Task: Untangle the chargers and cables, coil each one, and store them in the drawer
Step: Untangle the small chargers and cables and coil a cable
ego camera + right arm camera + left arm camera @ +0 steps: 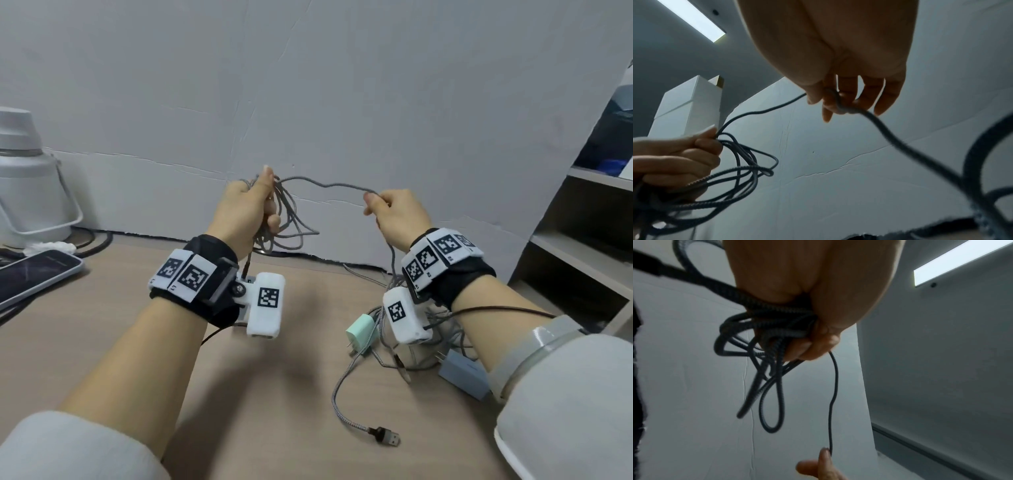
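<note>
My left hand is raised above the table and grips several loose loops of a grey braided cable; the same bundle shows under its curled fingers in the left wrist view. A single strand runs from there to my right hand, which pinches it between thumb and fingers. From the right hand the cable drops to a tangle on the table, with a mint-green charger, a blue-grey charger and a free USB plug.
A phone lies at the table's left edge, with a white kettle behind it. Grey shelves stand at the right. A white wall closes the back of the wooden table.
</note>
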A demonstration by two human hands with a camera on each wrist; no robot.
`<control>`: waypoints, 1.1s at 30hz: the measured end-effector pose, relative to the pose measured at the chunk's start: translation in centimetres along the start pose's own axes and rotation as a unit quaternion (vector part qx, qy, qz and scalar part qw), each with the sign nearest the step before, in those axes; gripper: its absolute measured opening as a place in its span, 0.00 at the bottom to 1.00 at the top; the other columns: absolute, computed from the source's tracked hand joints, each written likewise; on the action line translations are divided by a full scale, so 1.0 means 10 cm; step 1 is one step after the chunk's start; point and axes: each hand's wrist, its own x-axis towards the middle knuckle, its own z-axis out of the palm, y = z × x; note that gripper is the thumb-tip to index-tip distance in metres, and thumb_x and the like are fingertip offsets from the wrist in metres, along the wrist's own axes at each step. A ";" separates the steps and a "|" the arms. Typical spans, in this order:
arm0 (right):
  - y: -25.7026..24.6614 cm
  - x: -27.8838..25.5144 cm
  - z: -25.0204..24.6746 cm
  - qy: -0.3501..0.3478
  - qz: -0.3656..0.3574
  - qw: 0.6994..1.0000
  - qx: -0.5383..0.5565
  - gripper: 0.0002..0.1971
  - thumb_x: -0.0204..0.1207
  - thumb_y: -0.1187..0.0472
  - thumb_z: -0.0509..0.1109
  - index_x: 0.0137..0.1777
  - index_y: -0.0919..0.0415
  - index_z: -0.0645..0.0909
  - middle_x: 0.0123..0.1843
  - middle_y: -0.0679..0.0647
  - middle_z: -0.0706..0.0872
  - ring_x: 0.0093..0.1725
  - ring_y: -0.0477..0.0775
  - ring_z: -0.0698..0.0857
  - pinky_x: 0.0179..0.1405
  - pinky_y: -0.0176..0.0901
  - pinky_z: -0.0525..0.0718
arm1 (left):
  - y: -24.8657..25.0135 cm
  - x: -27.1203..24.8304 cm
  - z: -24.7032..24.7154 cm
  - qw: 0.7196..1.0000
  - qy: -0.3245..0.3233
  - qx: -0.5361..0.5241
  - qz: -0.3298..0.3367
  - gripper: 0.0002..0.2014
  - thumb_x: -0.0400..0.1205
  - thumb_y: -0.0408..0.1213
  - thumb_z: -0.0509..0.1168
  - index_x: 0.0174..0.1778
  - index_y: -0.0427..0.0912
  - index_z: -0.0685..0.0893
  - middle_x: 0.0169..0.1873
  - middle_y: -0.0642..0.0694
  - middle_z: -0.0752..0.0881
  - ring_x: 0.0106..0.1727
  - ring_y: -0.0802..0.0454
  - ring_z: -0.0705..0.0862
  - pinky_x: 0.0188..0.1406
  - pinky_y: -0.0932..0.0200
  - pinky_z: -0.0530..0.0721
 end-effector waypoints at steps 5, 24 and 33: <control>-0.02 -0.02 0.07 0.039 -0.024 0.985 0.165 0.08 0.83 0.52 0.71 0.45 0.52 0.79 0.32 0.50 0.76 0.26 0.52 0.74 0.27 0.45 0.80 | 0.00 0.08 -0.15 0.990 0.041 -0.130 -0.034 0.20 0.92 0.47 0.56 0.35 0.45 0.69 0.23 0.52 0.62 0.17 0.59 0.61 0.17 0.67 0.64; -0.22 -0.20 0.51 -0.099 -0.069 0.971 -0.204 0.09 0.79 0.64 0.64 0.41 0.62 0.85 0.41 0.59 0.86 0.46 0.68 0.86 0.48 0.53 0.88 | 0.02 -0.09 0.15 0.998 -0.010 -0.059 -0.020 0.23 0.87 0.41 0.64 0.30 0.50 0.61 0.20 0.54 0.59 0.21 0.53 0.54 0.19 0.64 0.55; -0.13 -0.28 0.38 -0.256 -0.082 0.957 -0.108 0.22 0.84 0.66 0.58 0.73 0.48 0.81 0.45 0.55 0.83 0.38 0.59 0.81 0.33 0.44 0.83 | 0.08 -0.04 -0.01 0.970 0.061 -0.207 -0.112 0.23 0.86 0.44 0.57 0.26 0.54 0.55 0.19 0.54 0.53 0.18 0.56 0.50 0.18 0.64 0.46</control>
